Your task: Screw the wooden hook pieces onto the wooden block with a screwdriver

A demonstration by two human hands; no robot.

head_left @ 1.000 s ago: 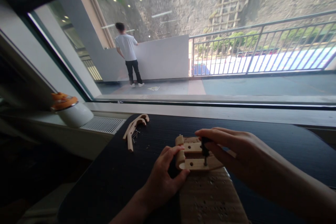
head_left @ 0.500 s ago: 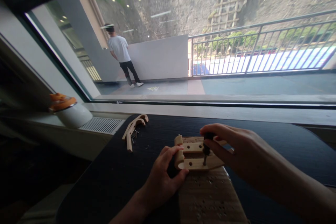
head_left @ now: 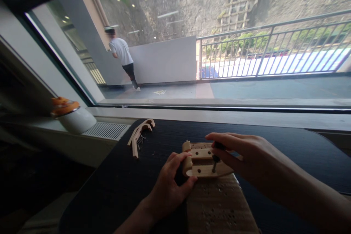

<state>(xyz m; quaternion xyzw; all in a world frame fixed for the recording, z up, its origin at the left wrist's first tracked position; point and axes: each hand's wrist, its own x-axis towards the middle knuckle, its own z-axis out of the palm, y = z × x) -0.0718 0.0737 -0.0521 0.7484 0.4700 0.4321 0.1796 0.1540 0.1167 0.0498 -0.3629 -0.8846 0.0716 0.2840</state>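
Note:
A light wooden frame (head_left: 201, 171) with round holes lies on a brown wooden board (head_left: 219, 204) pitted with small holes. My left hand (head_left: 172, 182) grips the frame's rounded left end, thumb in front and fingers over the top. In my right hand (head_left: 233, 150) is a screwdriver (head_left: 215, 158) with a dark handle, pinched between thumb and fingers. Its metal shaft points down and meets the near bar of the frame; the tip itself is too small to make out. The frame's far right end is partly hidden behind my right hand.
On the black table (head_left: 109, 182), curved wooden pieces (head_left: 136, 139) lie at the far left beside several loose screws (head_left: 140, 141). A white container with an orange top (head_left: 74, 115) stands on the sill. Beyond the window, a person (head_left: 122, 53) walks outside.
My right hand has turned and dipped slightly on the screwdriver handle, its fingers reaching a little further left. My left hand and the frame stay put. The person outside has moved left.

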